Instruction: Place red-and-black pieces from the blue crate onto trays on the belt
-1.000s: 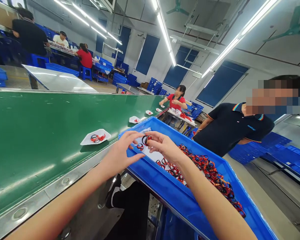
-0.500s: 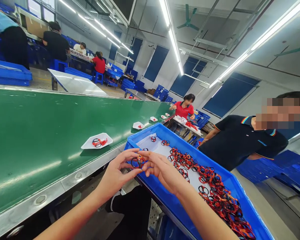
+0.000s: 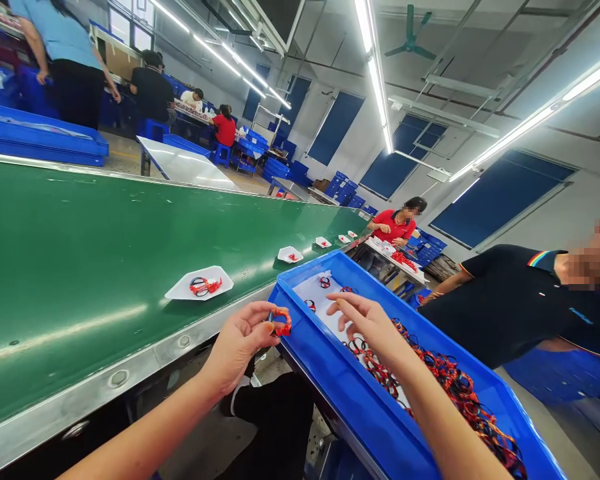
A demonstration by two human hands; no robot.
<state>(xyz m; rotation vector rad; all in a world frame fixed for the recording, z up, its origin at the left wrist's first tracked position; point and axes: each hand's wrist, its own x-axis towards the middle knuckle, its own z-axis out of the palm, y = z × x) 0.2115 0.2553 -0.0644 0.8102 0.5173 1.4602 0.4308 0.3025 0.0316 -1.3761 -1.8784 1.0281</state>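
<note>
My left hand [image 3: 243,343] pinches a small red-and-black ring-shaped piece [image 3: 283,321] between thumb and fingers, beside the near left edge of the blue tray. My right hand [image 3: 370,330] is over the blue tray [image 3: 340,380], its fingers loosely spread with nothing seen in them. Many similar ring-shaped pieces [image 3: 460,393] lie heaped along the tray, some on a white sheet [image 3: 310,291]. Part of the heap is hidden by my right hand and forearm. On the green belt [image 3: 80,253] a white dish [image 3: 177,287] holds red-and-black pieces.
Several smaller white dishes [image 3: 290,255] sit farther along the belt, which has a metal edge [image 3: 153,363]. A person in a black shirt [image 3: 505,300] stands right of the tray. Another, in a red shirt [image 3: 393,227], works at a far table.
My right hand has left the piece and moved right over the tray, its fingers opening. The piece stays in my left hand, turned differently. The view has swung left.
</note>
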